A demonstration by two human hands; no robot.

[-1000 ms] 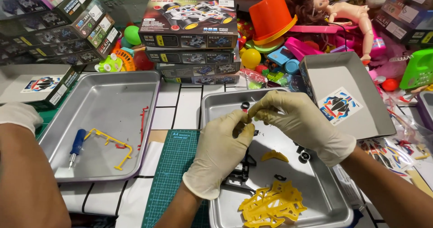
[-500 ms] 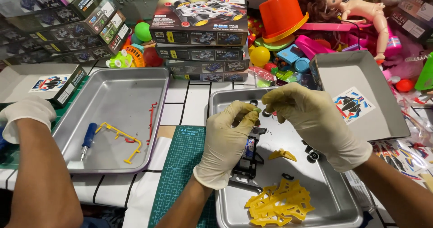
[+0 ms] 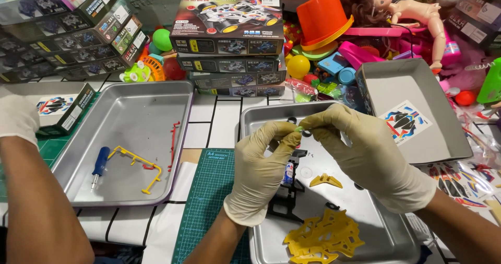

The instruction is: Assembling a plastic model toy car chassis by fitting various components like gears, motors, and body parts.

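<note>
My left hand (image 3: 261,172) and my right hand (image 3: 368,157), both in cream gloves, meet fingertip to fingertip above the right metal tray (image 3: 257,119). Between them they pinch a small black ring-shaped part (image 3: 304,132) with a bit of green on it. Under the hands lies a black toy car chassis (image 3: 286,204) with a small battery in it. A little yellow piece (image 3: 324,180) and a heap of yellow plastic frames (image 3: 323,236) lie in the same tray.
The left metal tray (image 3: 130,94) holds a blue screwdriver (image 3: 99,165), a yellow sprue (image 3: 141,162) and a red sprue (image 3: 173,138). Another person's gloved hand (image 3: 16,119) and arm are at far left. A green cutting mat (image 3: 209,201), stacked kit boxes (image 3: 229,39), an open grey box (image 3: 412,110) and toys surround the trays.
My hands stay joined on the small part, with the fingers shifted slightly. The other person's gloved hand at the left has moved a little within the view.
</note>
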